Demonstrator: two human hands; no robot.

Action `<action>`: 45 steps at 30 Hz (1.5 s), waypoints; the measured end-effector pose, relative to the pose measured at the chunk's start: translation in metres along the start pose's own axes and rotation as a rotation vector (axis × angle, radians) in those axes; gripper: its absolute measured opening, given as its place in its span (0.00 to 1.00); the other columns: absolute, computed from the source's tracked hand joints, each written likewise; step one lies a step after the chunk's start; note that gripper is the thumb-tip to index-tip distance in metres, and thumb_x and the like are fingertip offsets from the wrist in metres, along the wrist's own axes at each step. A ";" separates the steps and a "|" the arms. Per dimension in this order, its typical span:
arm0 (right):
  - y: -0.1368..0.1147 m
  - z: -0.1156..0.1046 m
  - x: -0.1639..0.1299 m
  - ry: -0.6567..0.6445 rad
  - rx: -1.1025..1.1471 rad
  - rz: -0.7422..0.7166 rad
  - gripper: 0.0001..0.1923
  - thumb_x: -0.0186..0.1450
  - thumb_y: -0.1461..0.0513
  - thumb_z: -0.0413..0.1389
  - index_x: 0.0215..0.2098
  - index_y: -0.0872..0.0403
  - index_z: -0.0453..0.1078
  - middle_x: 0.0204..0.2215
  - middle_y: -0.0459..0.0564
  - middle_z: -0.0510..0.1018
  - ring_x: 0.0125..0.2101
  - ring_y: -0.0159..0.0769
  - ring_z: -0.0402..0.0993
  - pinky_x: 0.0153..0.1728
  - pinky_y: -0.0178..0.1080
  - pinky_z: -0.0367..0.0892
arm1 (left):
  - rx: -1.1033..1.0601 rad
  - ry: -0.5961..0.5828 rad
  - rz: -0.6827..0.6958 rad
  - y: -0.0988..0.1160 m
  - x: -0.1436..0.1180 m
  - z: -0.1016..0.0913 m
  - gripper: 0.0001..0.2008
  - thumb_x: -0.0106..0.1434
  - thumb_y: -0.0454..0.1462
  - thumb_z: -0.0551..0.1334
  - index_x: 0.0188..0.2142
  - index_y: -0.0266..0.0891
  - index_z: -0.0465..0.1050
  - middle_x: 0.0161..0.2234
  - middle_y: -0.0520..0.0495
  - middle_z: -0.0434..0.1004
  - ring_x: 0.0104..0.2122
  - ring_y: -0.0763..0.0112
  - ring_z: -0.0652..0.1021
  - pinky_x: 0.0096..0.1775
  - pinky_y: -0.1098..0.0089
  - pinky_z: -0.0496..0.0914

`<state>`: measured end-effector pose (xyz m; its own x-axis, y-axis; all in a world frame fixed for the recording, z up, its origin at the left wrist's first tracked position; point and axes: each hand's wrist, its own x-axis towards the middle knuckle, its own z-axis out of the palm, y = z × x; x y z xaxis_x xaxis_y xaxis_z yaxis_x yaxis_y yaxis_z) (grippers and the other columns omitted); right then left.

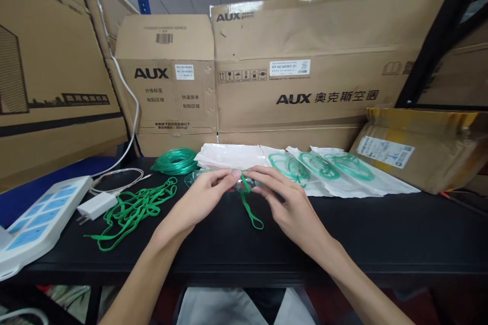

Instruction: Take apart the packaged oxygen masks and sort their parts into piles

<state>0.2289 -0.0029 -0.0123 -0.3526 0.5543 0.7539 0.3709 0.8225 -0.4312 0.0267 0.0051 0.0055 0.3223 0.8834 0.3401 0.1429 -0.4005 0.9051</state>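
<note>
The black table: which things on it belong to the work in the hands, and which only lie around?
In the work:
left hand
right hand
clear mask
green strap

Lying about:
loose green straps
green tubing coil
bagged masks
white charger
power strip

Middle carton (168, 86): "AUX" in black, plus "分体标签", "粘贴区域", "快递面单"; barcode sticker above; long carton (316, 71): "AUX 奥克斯空调", small "AUX" at top left, handling pictograms, white label, print too small to read; right parcel label (385, 151) illegible.
</note>
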 end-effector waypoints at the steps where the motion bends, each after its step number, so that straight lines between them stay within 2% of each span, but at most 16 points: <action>1: 0.000 0.000 0.000 -0.014 0.010 0.010 0.22 0.73 0.69 0.50 0.59 0.43 0.75 0.56 0.50 0.77 0.57 0.38 0.74 0.57 0.43 0.72 | 0.013 -0.002 0.006 0.001 0.000 0.000 0.20 0.69 0.51 0.62 0.47 0.38 0.82 0.44 0.45 0.82 0.46 0.60 0.77 0.50 0.65 0.71; 4: -0.001 0.001 0.000 -0.014 0.004 0.021 0.21 0.73 0.66 0.53 0.60 0.44 0.74 0.57 0.50 0.78 0.58 0.40 0.74 0.61 0.46 0.69 | 0.048 -0.008 0.015 0.005 -0.001 0.001 0.22 0.68 0.52 0.62 0.47 0.37 0.82 0.40 0.45 0.82 0.37 0.65 0.77 0.39 0.69 0.72; 7: -0.001 0.004 0.000 0.041 -0.018 -0.002 0.19 0.71 0.65 0.56 0.59 0.47 0.75 0.55 0.51 0.80 0.56 0.41 0.77 0.60 0.46 0.70 | 0.075 -0.025 0.024 0.007 -0.002 0.001 0.23 0.68 0.53 0.62 0.47 0.36 0.81 0.37 0.46 0.80 0.30 0.69 0.74 0.33 0.71 0.70; 10: 0.000 0.004 -0.001 0.072 -0.044 -0.032 0.19 0.70 0.65 0.58 0.58 0.49 0.76 0.55 0.51 0.81 0.55 0.41 0.78 0.61 0.45 0.70 | 0.074 -0.047 0.045 0.004 -0.001 0.001 0.23 0.69 0.52 0.62 0.49 0.36 0.80 0.36 0.47 0.79 0.28 0.71 0.73 0.32 0.71 0.70; 15: -0.001 -0.001 0.000 0.047 -0.060 -0.045 0.19 0.70 0.65 0.59 0.58 0.48 0.75 0.55 0.52 0.80 0.55 0.41 0.78 0.60 0.45 0.72 | 0.076 -0.083 0.072 -0.002 0.000 0.001 0.24 0.71 0.52 0.60 0.52 0.36 0.78 0.36 0.46 0.78 0.27 0.71 0.73 0.28 0.72 0.68; 20: -0.007 -0.002 -0.001 0.063 -0.088 -0.052 0.20 0.71 0.65 0.57 0.60 0.46 0.74 0.55 0.53 0.78 0.54 0.41 0.77 0.57 0.44 0.73 | 0.096 -0.066 0.068 0.003 -0.003 0.001 0.25 0.70 0.55 0.59 0.51 0.36 0.79 0.34 0.49 0.77 0.22 0.76 0.69 0.28 0.72 0.67; 24: -0.007 -0.003 -0.001 0.016 -0.050 -0.055 0.22 0.70 0.64 0.59 0.61 0.45 0.72 0.56 0.52 0.77 0.55 0.41 0.76 0.57 0.43 0.73 | 0.102 -0.076 0.070 0.004 -0.003 0.001 0.26 0.70 0.55 0.59 0.50 0.36 0.79 0.32 0.51 0.75 0.22 0.76 0.69 0.28 0.72 0.66; 27: -0.004 -0.003 -0.002 -0.010 -0.022 -0.021 0.23 0.69 0.63 0.61 0.61 0.46 0.72 0.57 0.52 0.77 0.57 0.42 0.75 0.59 0.44 0.71 | 0.097 -0.098 0.082 0.003 -0.002 0.002 0.24 0.71 0.54 0.59 0.50 0.37 0.80 0.33 0.51 0.76 0.21 0.78 0.69 0.29 0.73 0.66; 31: 0.001 -0.001 -0.001 0.018 0.030 0.013 0.21 0.68 0.64 0.62 0.59 0.48 0.75 0.56 0.51 0.79 0.56 0.42 0.76 0.60 0.44 0.70 | 0.071 -0.126 0.081 0.004 -0.002 0.004 0.22 0.71 0.52 0.61 0.52 0.39 0.80 0.36 0.50 0.78 0.22 0.78 0.69 0.29 0.73 0.67; 34: 0.002 -0.004 0.001 0.063 0.095 0.083 0.19 0.67 0.64 0.61 0.56 0.48 0.77 0.53 0.50 0.82 0.54 0.42 0.78 0.58 0.44 0.71 | 0.013 -0.146 0.084 0.006 -0.004 0.006 0.21 0.71 0.51 0.62 0.53 0.41 0.79 0.41 0.47 0.80 0.27 0.74 0.73 0.32 0.72 0.70; 37: 0.001 -0.008 0.002 0.098 0.193 0.225 0.17 0.68 0.60 0.61 0.55 0.48 0.78 0.53 0.50 0.82 0.54 0.44 0.77 0.56 0.46 0.72 | -0.037 -0.192 0.082 0.008 -0.007 0.011 0.20 0.69 0.48 0.65 0.56 0.44 0.77 0.47 0.47 0.80 0.41 0.66 0.77 0.42 0.70 0.72; 39: 0.000 -0.011 0.003 0.101 0.257 0.309 0.18 0.67 0.56 0.61 0.55 0.50 0.78 0.54 0.52 0.82 0.55 0.46 0.77 0.56 0.47 0.73 | 0.046 -0.199 0.086 0.010 -0.009 0.015 0.17 0.68 0.45 0.67 0.54 0.46 0.77 0.46 0.50 0.80 0.44 0.65 0.77 0.46 0.70 0.70; 42: 0.000 -0.012 0.005 0.090 0.336 0.349 0.20 0.66 0.54 0.62 0.55 0.51 0.78 0.55 0.52 0.81 0.57 0.47 0.76 0.58 0.47 0.71 | 0.239 -0.156 0.139 0.012 -0.010 0.020 0.07 0.69 0.42 0.66 0.44 0.44 0.80 0.37 0.54 0.80 0.37 0.68 0.75 0.42 0.72 0.68; 45: 0.002 -0.013 0.006 0.060 0.409 0.353 0.22 0.64 0.55 0.65 0.55 0.50 0.78 0.54 0.52 0.82 0.56 0.47 0.76 0.58 0.47 0.71 | 0.340 -0.109 0.190 0.011 -0.009 0.022 0.07 0.71 0.40 0.64 0.39 0.42 0.81 0.34 0.55 0.80 0.34 0.70 0.74 0.39 0.74 0.66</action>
<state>0.2386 0.0003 -0.0028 -0.2132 0.8076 0.5498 0.0892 0.5765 -0.8122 0.0456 -0.0125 0.0072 0.4678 0.7623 0.4473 0.3667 -0.6279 0.6865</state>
